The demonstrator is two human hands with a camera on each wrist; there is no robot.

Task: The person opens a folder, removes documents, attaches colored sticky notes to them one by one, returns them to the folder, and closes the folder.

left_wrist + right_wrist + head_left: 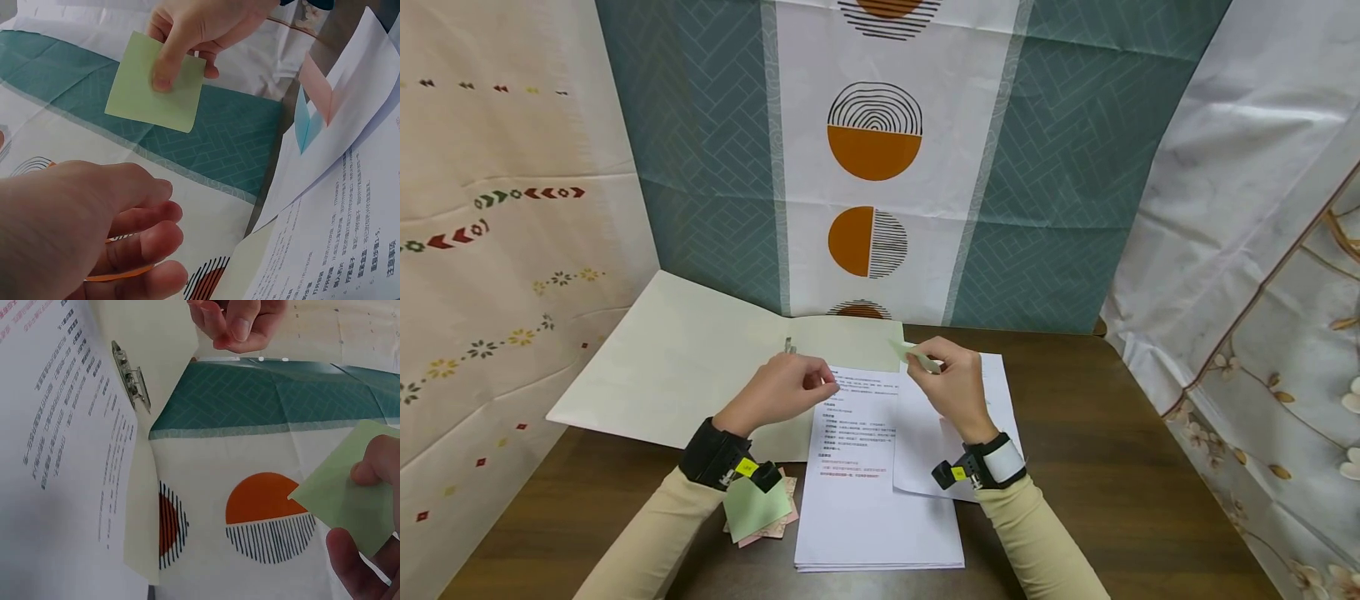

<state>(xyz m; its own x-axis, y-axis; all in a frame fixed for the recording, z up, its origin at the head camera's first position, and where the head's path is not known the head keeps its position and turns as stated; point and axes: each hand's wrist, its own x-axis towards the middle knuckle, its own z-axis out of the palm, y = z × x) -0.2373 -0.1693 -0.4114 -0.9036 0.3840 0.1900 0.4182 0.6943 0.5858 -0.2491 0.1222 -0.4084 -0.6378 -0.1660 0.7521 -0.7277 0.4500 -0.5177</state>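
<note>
My right hand (953, 385) pinches a light green sticky note (131, 100) between thumb and fingers, above the upper part of the papers. To its left, my left hand (778, 392) hovers with loosely curled fingers and nothing in them, apart from the note. Under the hands lies a stack of printed sheets (880, 529) with black and red text. One mostly blank sheet (921, 467) overlaps it on the right; in the left wrist view it carries a folded pink note (317, 90) and a blue note (302, 125).
An opened cream folder (662, 367) with a metal clip (130, 376) lies behind and left of the papers. Green and pink paper squares (756, 510) are piled near my left forearm. Patterned cloths (715, 167) hang around the brown table (1097, 467).
</note>
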